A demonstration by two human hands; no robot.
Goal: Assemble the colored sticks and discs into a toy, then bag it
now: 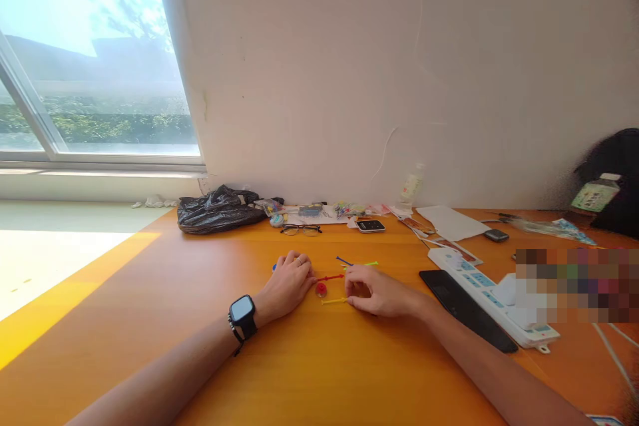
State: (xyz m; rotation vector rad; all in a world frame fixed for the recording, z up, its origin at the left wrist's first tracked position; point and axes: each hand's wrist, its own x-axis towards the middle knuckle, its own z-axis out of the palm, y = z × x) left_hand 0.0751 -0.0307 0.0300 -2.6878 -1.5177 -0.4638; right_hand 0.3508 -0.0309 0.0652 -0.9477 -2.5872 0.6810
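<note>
My left hand [285,283], with a ring and a black watch [242,309], lies palm down with its fingers drawn together. Its fingertips meet the left end of a thin red stick [331,277]. My right hand [379,291] is curled, thumb and index finger closing a loop at the right end of a yellow stick [332,301] with knobbed ends. Between the hands sits a small round red piece [321,289]. A blue stick [344,261] and a yellow-green stick [370,263] lie just behind my right hand, which partly hides them. A blue piece [274,267] peeks out beside my left hand.
Along the wall are a black plastic bag [222,210], eyeglasses [301,230], a small black-and-white device [371,226] and bags of coloured pieces [349,210]. On the right lie a black phone-like slab [466,309] and a white power strip [486,289] with cables.
</note>
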